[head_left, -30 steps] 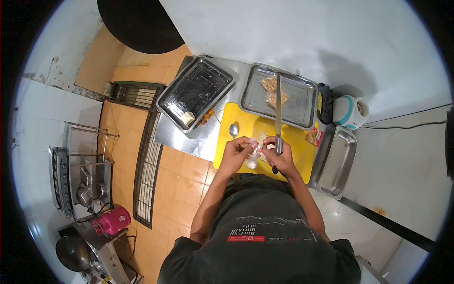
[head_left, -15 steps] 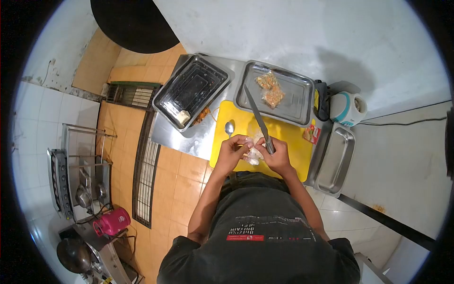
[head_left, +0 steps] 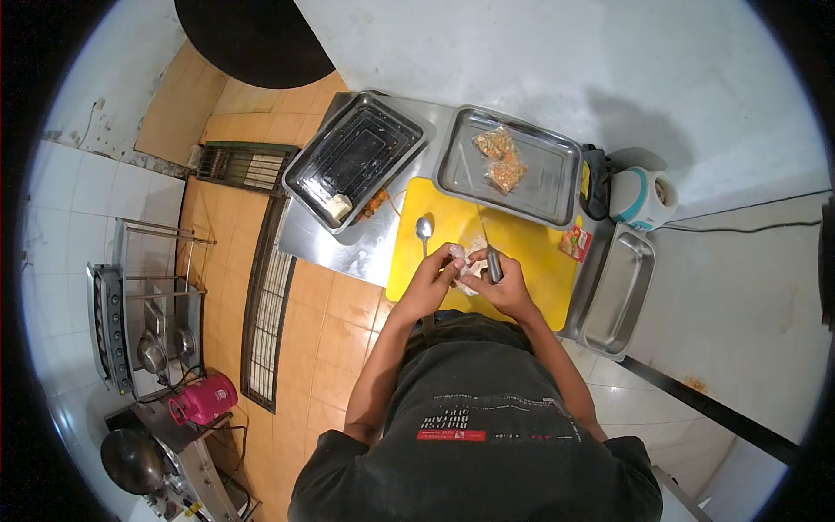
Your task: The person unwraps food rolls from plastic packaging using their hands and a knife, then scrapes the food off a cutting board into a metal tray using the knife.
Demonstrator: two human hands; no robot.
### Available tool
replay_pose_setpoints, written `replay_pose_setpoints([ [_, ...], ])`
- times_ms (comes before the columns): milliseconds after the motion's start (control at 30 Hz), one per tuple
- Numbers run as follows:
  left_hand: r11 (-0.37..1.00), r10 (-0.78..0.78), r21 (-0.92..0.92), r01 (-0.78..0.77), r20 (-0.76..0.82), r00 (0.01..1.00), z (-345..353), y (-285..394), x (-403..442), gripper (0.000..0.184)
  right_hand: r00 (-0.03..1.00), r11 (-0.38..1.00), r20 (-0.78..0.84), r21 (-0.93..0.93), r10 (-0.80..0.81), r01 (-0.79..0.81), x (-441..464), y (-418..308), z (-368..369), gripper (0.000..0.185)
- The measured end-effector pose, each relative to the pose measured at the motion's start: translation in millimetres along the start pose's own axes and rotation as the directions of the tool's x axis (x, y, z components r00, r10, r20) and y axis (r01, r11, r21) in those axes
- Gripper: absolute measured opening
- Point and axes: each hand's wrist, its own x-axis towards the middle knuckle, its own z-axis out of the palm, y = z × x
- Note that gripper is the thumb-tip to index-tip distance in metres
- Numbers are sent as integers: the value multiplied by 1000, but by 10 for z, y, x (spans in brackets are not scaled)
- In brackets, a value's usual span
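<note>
Steel tbl (head_left: 344, 264) has tray (head_left: 550, 165) w/ 2 bags (head_left: 506, 175); L fingers (head_left: 445, 271) pinch plastic (head_left: 457, 251), R fingers (head_left: 476, 282) grip knife (head_left: 495, 266).

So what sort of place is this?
A kitchen, possibly a small commercial one: there's a yellow cutting board at the worktop, a dark wok off to the side, and what looks like a pink gas cylinder.
</note>
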Motion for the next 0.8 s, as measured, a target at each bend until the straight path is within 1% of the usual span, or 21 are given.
replay_pose_setpoints([
  [33, 999, 23, 32, -24, 9, 1000, 5, -10, -2, 15, 999, 997, 22, -70, 28, -26, -5, -20, 5, 20],
  [67, 999, 23, 33, -23, 10, 1000, 13, -11, -8, 15, 999, 997, 21, -69, 28, -27, -5, 7, 16, 20],
  [133, 992, 0, -123, 0, 2, 1000, 28, 14, -16, 15, 998, 998, 39, -45, -43, 45, 16, 32, 50, 21],
  [167, 993, 0, -122, 1, 3, 1000, 22, 29, -20, 15, 998, 998, 38, -44, -44, 45, 12, 31, 57, 21],
  [233, 980, -45, -196, 47, 15, 999, -8, 72, -34, 14, 994, 976, 85, 204, 65, -81, 0, -119, 86, 21],
  [267, 980, -44, -195, 47, 16, 999, -24, 112, -39, 14, 994, 976, 84, 204, 65, -81, -4, -107, 80, 21],
  [333, 988, -41, -150, 39, -11, 999, -48, 196, -55, 12, 974, 927, 108, 303, 197, -221, -20, -80, 60, 21],
  [367, 988, -42, -151, 39, -12, 999, -46, 219, -62, 12, 974, 927, 109, 303, 198, -222, -26, -78, 56, 21],
  [433, 983, -9, -184, 5, -23, 1000, -39, 244, -68, 13, 973, 893, 121, 387, 196, -228, -29, -111, 48, 20],
  [467, 983, -9, -185, 5, -24, 1000, -25, 238, -64, 13, 973, 894, 122, 386, 196, -229, -35, -142, 43, 20],
  [533, 968, 133, -212, -138, -37, 990, 16, 225, -52, 18, 968, 823, 117, 510, 222, -250, -48, -205, 32, 20],
  [567, 967, 133, -213, -138, -39, 990, 2, 244, -60, 18, 968, 824, 118, 509, 222, -251, -52, -199, 33, 20],
  [633, 997, 78, -22, -76, 130, 989, -48, 300, -82, 25, 966, 757, 28, 616, 257, -219, -56, -170, 34, 21],
  [667, 997, 77, -23, -75, 127, 989, -71, 246, -78, 25, 966, 757, 30, 615, 258, -221, -50, -159, 26, 21],
  [733, 978, 103, 159, -134, 191, 976, -110, 140, -61, 32, 960, 730, -20, 654, 281, -200, -17, -119, -14, 22],
  [767, 979, 101, 159, -132, 186, 977, -126, 103, -68, 32, 958, 730, 28, 642, 286, -237, -15, -11, -80, 20],
  [800, 969, 66, 214, -121, 245, 967, -133, 133, -71, 34, 958, 729, 32, 641, 286, -239, -3, -5, -79, 20],
])
